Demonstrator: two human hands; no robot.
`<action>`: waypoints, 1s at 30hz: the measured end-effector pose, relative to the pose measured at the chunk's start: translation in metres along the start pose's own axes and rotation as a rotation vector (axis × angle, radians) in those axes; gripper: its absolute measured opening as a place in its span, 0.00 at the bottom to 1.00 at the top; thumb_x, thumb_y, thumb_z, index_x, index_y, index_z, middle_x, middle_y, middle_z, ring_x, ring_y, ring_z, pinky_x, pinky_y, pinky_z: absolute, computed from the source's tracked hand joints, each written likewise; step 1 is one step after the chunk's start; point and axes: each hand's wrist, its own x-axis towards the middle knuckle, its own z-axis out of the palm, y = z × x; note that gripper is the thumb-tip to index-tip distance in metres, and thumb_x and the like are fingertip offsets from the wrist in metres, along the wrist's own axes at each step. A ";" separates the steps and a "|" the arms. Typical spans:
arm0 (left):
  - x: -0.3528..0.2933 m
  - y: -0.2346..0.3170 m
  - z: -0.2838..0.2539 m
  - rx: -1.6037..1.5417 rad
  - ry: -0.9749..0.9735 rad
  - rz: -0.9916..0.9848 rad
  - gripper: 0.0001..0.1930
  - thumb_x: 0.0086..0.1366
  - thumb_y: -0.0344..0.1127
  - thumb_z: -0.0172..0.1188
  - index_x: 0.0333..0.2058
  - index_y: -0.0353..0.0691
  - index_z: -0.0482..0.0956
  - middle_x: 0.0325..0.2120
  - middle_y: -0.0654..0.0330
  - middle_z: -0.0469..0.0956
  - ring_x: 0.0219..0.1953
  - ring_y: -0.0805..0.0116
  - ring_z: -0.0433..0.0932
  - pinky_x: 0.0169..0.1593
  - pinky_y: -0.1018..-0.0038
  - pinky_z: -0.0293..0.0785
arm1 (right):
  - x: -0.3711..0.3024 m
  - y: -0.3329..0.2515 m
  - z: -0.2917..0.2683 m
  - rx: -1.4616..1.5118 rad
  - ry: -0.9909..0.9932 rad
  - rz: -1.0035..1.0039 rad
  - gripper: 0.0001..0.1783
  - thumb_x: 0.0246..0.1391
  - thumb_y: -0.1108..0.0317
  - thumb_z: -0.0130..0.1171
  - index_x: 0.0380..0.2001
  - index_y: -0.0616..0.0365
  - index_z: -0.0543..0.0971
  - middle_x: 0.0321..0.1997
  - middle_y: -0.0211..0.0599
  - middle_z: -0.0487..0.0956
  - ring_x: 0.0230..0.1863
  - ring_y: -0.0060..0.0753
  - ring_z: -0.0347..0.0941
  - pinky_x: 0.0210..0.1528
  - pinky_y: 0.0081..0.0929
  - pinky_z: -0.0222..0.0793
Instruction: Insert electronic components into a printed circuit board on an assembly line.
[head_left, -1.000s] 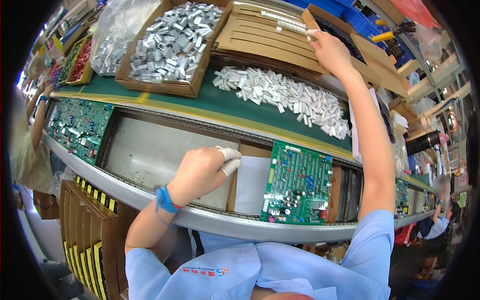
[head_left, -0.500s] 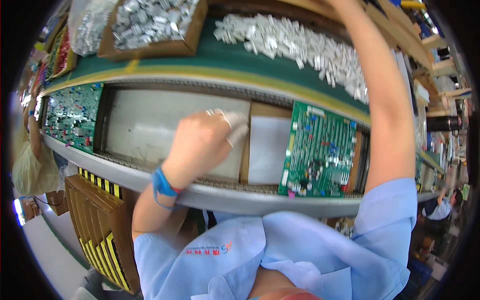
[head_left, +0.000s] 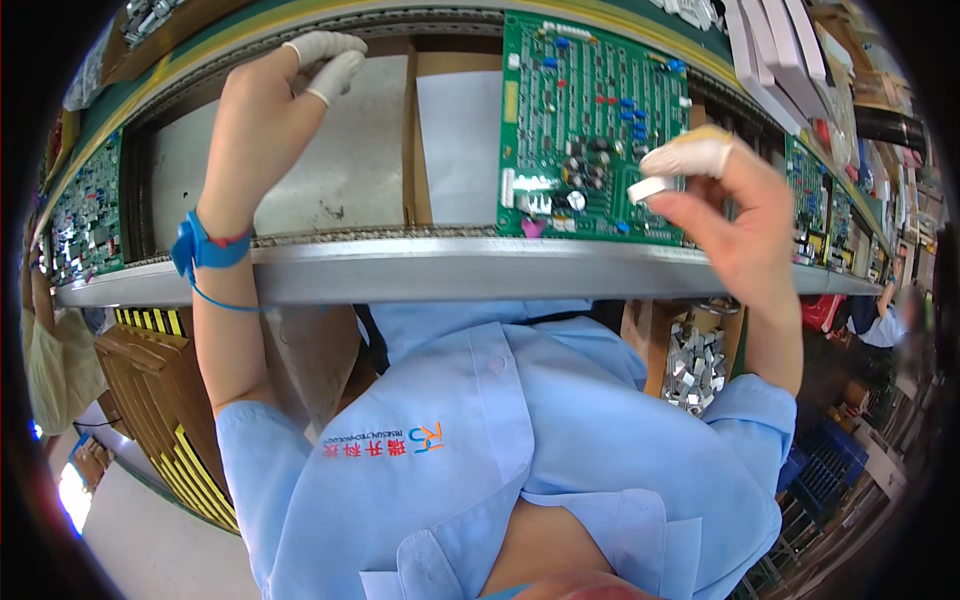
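Observation:
My right hand (head_left: 735, 205), with white finger cots, is closed in a pinch on a small white block (head_left: 655, 188). The block is just over the lower right of a green circuit board (head_left: 560, 110) populated with components; I cannot tell whether they touch. My left hand (head_left: 275, 115) hovers over the bare grey plate (head_left: 375, 150) left of that board. Its cot-covered thumb and forefinger come together at the tips, and anything between them is hidden. A blue wrist strap (head_left: 215, 248) is on my left wrist.
A metal rail (head_left: 430, 275) runs along the near side of the line. More circuit boards lie at far left (head_left: 90, 215) and far right (head_left: 815, 205). Below the rail sits a box of metal pieces (head_left: 695, 365). Pale slabs (head_left: 765, 60) stand at upper right. Another person's arm shows far left.
My right hand has come back from the far side, now with the small white block. My left hand has moved left and away from me. The view has shifted too.

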 end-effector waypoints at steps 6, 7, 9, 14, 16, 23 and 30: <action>0.002 -0.010 0.012 0.073 -0.043 0.025 0.13 0.66 0.36 0.59 0.46 0.39 0.82 0.27 0.66 0.80 0.27 0.81 0.70 0.33 0.83 0.69 | -0.037 0.017 0.036 -0.165 0.084 -0.027 0.12 0.44 0.73 0.68 0.36 0.55 0.83 0.31 0.36 0.80 0.22 0.33 0.72 0.25 0.26 0.68; 0.001 -0.015 0.010 0.053 -0.046 0.009 0.13 0.66 0.36 0.59 0.46 0.40 0.82 0.28 0.65 0.80 0.27 0.81 0.70 0.33 0.83 0.69 | -0.038 0.020 0.040 -0.154 0.081 -0.035 0.12 0.44 0.73 0.68 0.36 0.55 0.83 0.31 0.36 0.80 0.22 0.33 0.72 0.25 0.26 0.68; -0.001 -0.003 0.010 0.084 -0.049 0.031 0.13 0.66 0.37 0.59 0.46 0.40 0.82 0.29 0.64 0.81 0.28 0.79 0.73 0.34 0.82 0.71 | -0.038 0.028 0.047 -0.269 0.099 -0.110 0.12 0.45 0.70 0.68 0.36 0.55 0.83 0.32 0.35 0.81 0.24 0.37 0.75 0.27 0.28 0.70; 0.000 0.037 0.010 0.101 0.048 -0.018 0.08 0.62 0.29 0.60 0.36 0.30 0.81 0.24 0.57 0.81 0.26 0.73 0.78 0.31 0.77 0.74 | -0.035 0.034 0.050 -0.214 0.126 -0.120 0.08 0.46 0.69 0.67 0.33 0.55 0.83 0.31 0.36 0.81 0.27 0.39 0.76 0.30 0.30 0.71; -0.001 0.038 0.007 0.146 0.045 -0.043 0.08 0.62 0.29 0.60 0.36 0.29 0.81 0.25 0.56 0.81 0.26 0.73 0.78 0.31 0.77 0.74 | -0.035 0.030 0.049 -0.213 0.107 -0.082 0.08 0.46 0.70 0.67 0.33 0.55 0.83 0.31 0.36 0.81 0.26 0.39 0.76 0.30 0.29 0.71; 0.000 0.035 0.006 0.175 0.056 -0.031 0.09 0.62 0.30 0.60 0.36 0.29 0.81 0.25 0.55 0.81 0.26 0.72 0.79 0.31 0.76 0.74 | -0.035 0.034 0.050 -0.280 0.112 -0.148 0.10 0.47 0.73 0.66 0.36 0.56 0.83 0.32 0.34 0.81 0.24 0.28 0.71 0.27 0.23 0.67; -0.002 0.035 0.004 0.150 0.065 -0.008 0.09 0.62 0.31 0.60 0.36 0.30 0.81 0.25 0.54 0.81 0.26 0.71 0.79 0.31 0.75 0.74 | -0.043 0.035 0.061 -0.637 0.212 -0.460 0.11 0.44 0.69 0.66 0.35 0.51 0.83 0.29 0.26 0.78 0.24 0.29 0.74 0.22 0.24 0.68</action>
